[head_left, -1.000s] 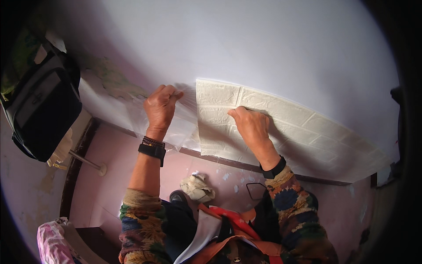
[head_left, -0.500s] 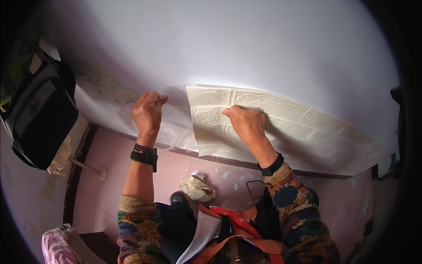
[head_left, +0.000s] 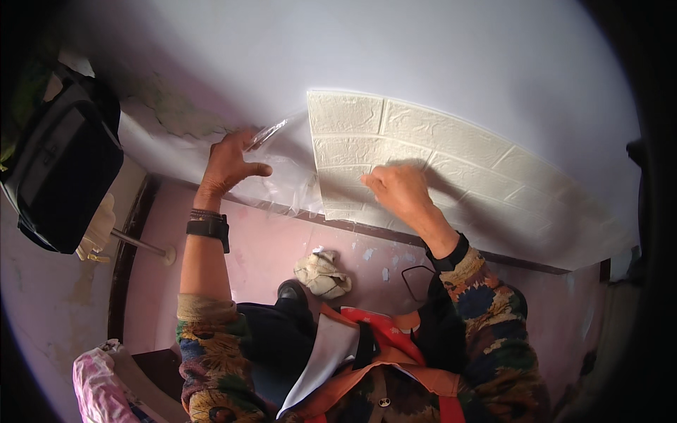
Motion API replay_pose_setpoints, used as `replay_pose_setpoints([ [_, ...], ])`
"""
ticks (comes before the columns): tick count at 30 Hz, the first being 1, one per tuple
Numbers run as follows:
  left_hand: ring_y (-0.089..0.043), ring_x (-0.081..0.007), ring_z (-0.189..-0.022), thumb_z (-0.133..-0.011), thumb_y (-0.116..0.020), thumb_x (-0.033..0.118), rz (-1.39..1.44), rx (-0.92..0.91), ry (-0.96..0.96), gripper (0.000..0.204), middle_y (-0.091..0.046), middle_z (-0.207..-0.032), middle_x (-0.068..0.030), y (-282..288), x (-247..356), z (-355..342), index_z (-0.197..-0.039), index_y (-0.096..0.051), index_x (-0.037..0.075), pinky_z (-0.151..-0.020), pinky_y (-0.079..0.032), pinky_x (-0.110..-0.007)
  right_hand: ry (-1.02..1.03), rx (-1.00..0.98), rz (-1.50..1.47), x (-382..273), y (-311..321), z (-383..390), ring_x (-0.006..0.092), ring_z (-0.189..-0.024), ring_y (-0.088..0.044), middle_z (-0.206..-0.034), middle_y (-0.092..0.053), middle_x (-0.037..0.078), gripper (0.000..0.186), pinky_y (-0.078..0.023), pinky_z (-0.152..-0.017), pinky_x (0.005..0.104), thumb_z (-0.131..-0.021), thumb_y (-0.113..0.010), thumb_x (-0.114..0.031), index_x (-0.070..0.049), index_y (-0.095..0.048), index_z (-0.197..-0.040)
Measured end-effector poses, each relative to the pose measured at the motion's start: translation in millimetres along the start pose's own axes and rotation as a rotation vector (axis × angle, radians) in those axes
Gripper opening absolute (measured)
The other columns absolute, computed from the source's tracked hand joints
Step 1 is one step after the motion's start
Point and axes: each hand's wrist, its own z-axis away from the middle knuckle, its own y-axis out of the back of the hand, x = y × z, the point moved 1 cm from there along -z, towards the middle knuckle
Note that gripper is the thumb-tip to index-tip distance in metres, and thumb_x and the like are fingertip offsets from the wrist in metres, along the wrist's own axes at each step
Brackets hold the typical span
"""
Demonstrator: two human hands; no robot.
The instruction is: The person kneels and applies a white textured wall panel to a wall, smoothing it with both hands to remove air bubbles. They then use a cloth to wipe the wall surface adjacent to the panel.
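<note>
My left hand (head_left: 231, 161) has thumb and fingers apart beside crumpled clear plastic film (head_left: 289, 183) at the left edge of a cream brick-patterned sheet (head_left: 479, 169) against the white wall (head_left: 395, 49). My right hand (head_left: 399, 192), slightly blurred, is closed over the sheet's middle-left, thumb and fingertips bunched; what they hold, if anything, is hidden. Flaking, mottled plaster (head_left: 162, 106) shows on the wall left of the film.
A black bag (head_left: 63, 176) hangs at left above a metal tube (head_left: 141, 242). A cream cloth (head_left: 322, 273) and black wire loop (head_left: 416, 282) lie on the pink floor (head_left: 261, 254) by my foot. Pink patterned fabric (head_left: 99, 381) sits lower left, and a dark skirting runs along the wall.
My left hand has shifted left and its fingers have opened from their pinch on the film. The sheet appears higher in view; my right hand stays closed over it.
</note>
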Motion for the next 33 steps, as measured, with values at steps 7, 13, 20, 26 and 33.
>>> replay_pose_setpoints([
  [7,-0.066,-0.0213,-0.091,-0.090,-0.059,0.001,0.108,-0.002,0.043,0.029,-0.070,-0.094,-0.0115,-26.0,-18.5,7.3,-0.119,-0.063,0.001,-0.089,-0.048,-0.030,-0.117,-0.210,-0.127,34.4,-40.5,8.7,0.0373,-0.079,-0.067,-0.079,-0.068,0.018,0.033,-0.051,-0.068,0.0485,-0.093,-0.063,-0.032,-0.002,-0.068,-0.078],
  [13,-0.059,-0.0191,-0.078,-0.082,-0.075,0.027,0.269,-0.088,0.107,0.047,-0.061,-0.082,-0.0075,-35.0,-10.2,12.9,-0.119,-0.060,0.001,-0.082,-0.049,-0.034,-0.184,-0.169,-0.112,31.1,-42.8,3.2,0.0373,-0.082,-0.067,-0.080,-0.069,0.019,0.034,-0.052,-0.071,0.0492,-0.093,-0.063,-0.030,-0.001,-0.069,-0.078],
  [20,-0.067,-0.0250,-0.083,-0.074,-0.083,0.022,-0.160,-0.250,0.171,0.039,-0.072,-0.089,-0.0146,-41.7,-8.4,18.4,-0.100,-0.067,-0.003,-0.078,-0.052,-0.035,-0.198,-0.161,-0.109,29.3,-44.8,3.4,0.0380,-0.077,-0.067,-0.077,-0.068,0.019,0.034,-0.051,-0.068,0.0491,-0.092,-0.065,-0.027,0.001,-0.067,-0.073],
  [26,-0.064,-0.0280,-0.074,-0.090,-0.069,0.012,0.336,-0.048,0.376,0.016,-0.069,-0.081,-0.0144,-76.8,-6.9,26.2,-0.088,-0.061,-0.002,-0.072,-0.051,-0.039,-0.276,-0.186,-0.127,24.9,-44.9,0.5,0.0389,-0.077,-0.067,-0.076,-0.067,0.021,0.035,-0.051,-0.069,0.0499,-0.092,-0.066,-0.028,0.002,-0.068,-0.073],
  [33,-0.067,-0.0352,-0.077,-0.083,-0.072,0.055,-0.234,-0.092,0.048,0.057,-0.069,-0.082,-0.0204,-80.8,5.7,30.3,-0.081,-0.065,-0.001,-0.074,-0.053,-0.042,-0.283,-0.195,-0.098,25.1,-47.5,-0.4,0.0371,-0.080,-0.069,-0.081,-0.070,0.019,0.032,-0.051,-0.073,0.0496,-0.091,-0.066,-0.029,-0.001,-0.071,-0.077],
])
